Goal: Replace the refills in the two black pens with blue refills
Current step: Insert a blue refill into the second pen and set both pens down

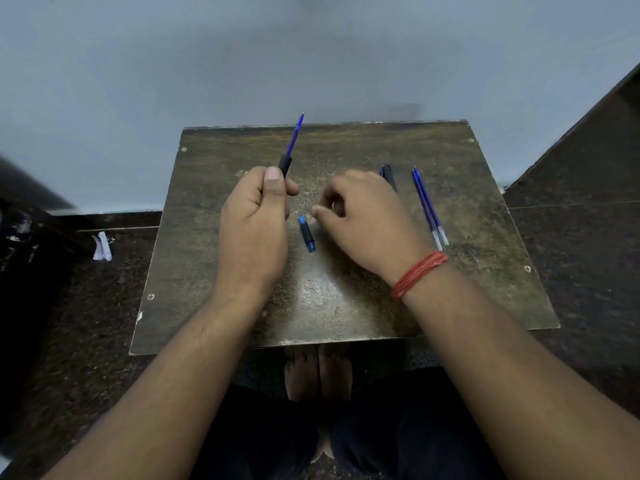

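Observation:
My left hand [254, 216] is closed around a black pen barrel [285, 165] that points up and away. A blue refill [295, 136] sticks out of the barrel's top. A short black and blue pen front piece [307, 233] lies on the table between my hands. My right hand [363, 216] rests just right of it, fingers curled with thumb and forefinger pinched near the table; I cannot see anything in them. A second black pen [388, 174] lies partly hidden behind my right hand. Two blue refills [428, 206] lie side by side further right.
The small worn brown table [346, 306] stands against a pale wall. A dark speckled floor surrounds it. A crumpled white paper [102, 247] lies on the floor to the left beside dark objects. My bare feet [318, 372] show under the table's near edge.

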A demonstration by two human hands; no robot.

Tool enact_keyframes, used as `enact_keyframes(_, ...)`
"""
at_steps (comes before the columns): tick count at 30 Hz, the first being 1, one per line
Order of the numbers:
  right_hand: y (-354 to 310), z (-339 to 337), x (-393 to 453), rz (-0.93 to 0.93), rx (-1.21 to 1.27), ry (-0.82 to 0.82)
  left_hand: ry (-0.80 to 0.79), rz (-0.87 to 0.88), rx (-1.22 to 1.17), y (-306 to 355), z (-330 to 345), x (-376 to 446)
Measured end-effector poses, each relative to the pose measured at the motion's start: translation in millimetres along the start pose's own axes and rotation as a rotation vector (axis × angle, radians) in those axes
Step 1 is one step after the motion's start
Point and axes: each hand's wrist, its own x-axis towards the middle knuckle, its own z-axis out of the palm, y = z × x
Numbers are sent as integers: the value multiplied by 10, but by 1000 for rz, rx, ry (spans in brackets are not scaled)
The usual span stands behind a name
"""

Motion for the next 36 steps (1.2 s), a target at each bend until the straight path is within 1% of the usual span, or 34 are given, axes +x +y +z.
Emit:
enact_keyframes(2,-79,60,-26,-72,-122,-23,1,8,-5,5,15,-11)
enact_keyframes(4,-152,120,-66,-99,-200,-14,-6,8,-4,7,21,-16)
enact_keyframes(7,-233,197,-95,-85,-273,30,-11,8,-4,19,21,-18)
enact_keyframes(9,-261,210,-90,-53,-245,44,-13,10,-1,24,19,-18)
enact_keyframes(12,-234,163,-59,29,-66,56,-16,2,-7,24,12,-15)
enact_keyframes(14,-179,80,-26,119,190,108,-31,-5,3,10,2,-8)
enact_keyframes(16,-100,0,10,217,493,214,-66,-17,23,-11,5,-11)
enact_keyframes(18,3,-57,43,308,741,312,-103,-18,50,-36,26,-23)
enact_keyframes(21,123,-80,64,392,1031,359,-146,-27,96,-55,58,-53)
enact_keyframes(25,194,-77,83,419,1197,360,-182,-57,113,-79,90,-77)
enact_keyframes(31,219,-119,96,398,1366,422,-191,-53,152,-92,113,-95)
enact_keyframes(33,241,-135,103,366,1402,460,-189,-53,157,-97,116,-99)
enact_keyframes(36,263,-152,118,328,1383,497,-200,-60,153,-92,124,-111)
